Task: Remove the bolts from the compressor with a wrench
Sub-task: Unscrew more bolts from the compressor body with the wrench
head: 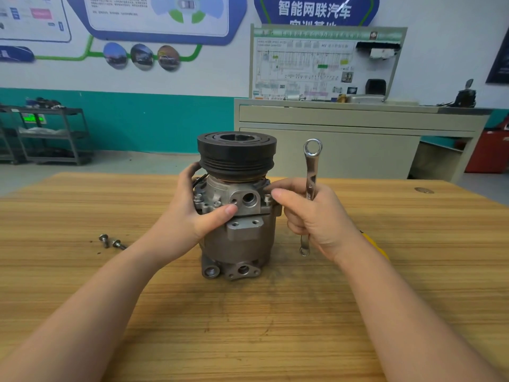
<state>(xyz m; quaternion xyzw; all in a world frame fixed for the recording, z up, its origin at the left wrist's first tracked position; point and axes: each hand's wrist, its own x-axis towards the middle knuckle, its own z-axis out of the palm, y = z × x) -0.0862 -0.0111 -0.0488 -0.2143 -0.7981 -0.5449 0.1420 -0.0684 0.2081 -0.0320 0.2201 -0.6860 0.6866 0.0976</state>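
1. Compressor (237,205) stood upright, pulley uppermost, mid-worktop (275,312).
2. Left hand (198,213) gripped its flange, steadying it.
3. Right hand (311,216) clamped wrench (312,172) upright in its curled fingers, while thumb and forefinger pinched flange bolt (267,199).
4. Removed bolts (111,241), two, lay well left.
5. Advice: spin that bolt out by finger, lifting straight; keep the body braced.
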